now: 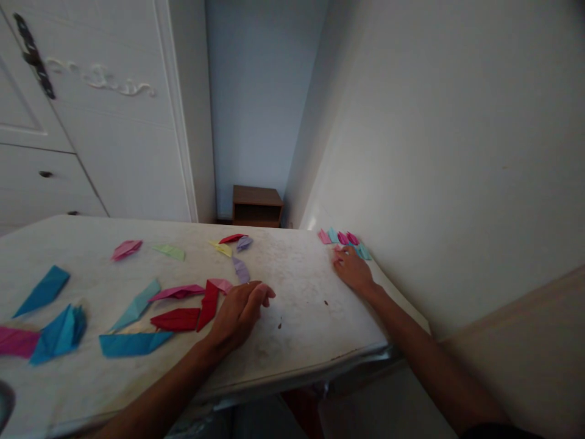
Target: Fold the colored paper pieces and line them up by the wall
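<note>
My left hand (240,314) rests on the white table (301,286) near its front edge, fingers loosely curled with nothing in them. It lies just right of red folded paper pieces (187,316) and a pink one (180,292). My right hand (353,268) reaches to the far right corner. Its fingertips press on a pink folded piece at the edge of a small cluster of pink and light blue folded papers (345,241) by the wall.
Several more folded papers are scattered over the table's left: blue ones (59,332), a long blue strip (132,343), a green one (170,251), yellow, red and purple ones (233,244). A white wardrobe (91,122) stands behind. A brown nightstand (256,206) sits in the far corner.
</note>
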The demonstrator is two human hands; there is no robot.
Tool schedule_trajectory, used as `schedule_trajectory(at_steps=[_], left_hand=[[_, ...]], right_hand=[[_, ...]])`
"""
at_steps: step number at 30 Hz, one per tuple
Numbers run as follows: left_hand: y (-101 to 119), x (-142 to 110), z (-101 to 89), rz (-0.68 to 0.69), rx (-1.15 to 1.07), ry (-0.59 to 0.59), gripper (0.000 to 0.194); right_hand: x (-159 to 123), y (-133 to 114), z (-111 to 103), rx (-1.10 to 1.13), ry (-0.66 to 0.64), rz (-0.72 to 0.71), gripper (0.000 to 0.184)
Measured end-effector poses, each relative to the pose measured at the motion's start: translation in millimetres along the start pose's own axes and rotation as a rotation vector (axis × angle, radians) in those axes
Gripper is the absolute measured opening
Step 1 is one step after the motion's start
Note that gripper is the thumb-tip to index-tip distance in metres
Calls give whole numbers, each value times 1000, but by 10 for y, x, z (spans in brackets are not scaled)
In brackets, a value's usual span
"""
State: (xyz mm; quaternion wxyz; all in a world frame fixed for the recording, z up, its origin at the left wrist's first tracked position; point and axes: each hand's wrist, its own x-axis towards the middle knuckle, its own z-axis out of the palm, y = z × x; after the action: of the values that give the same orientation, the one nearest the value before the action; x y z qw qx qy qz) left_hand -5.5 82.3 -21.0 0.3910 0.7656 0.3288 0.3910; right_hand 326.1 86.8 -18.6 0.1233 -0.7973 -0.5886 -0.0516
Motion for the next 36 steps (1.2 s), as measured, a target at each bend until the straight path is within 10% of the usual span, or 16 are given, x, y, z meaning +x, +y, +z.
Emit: schedule_trajectory(at_steps=[28, 36], left_hand=[[39, -113, -3, 186, 227, 7, 51], [58, -95, -7, 148, 270, 32, 50]], right_hand=[[28, 116, 138, 91, 111, 6, 33], [-74, -14, 225, 312, 173, -398, 21]])
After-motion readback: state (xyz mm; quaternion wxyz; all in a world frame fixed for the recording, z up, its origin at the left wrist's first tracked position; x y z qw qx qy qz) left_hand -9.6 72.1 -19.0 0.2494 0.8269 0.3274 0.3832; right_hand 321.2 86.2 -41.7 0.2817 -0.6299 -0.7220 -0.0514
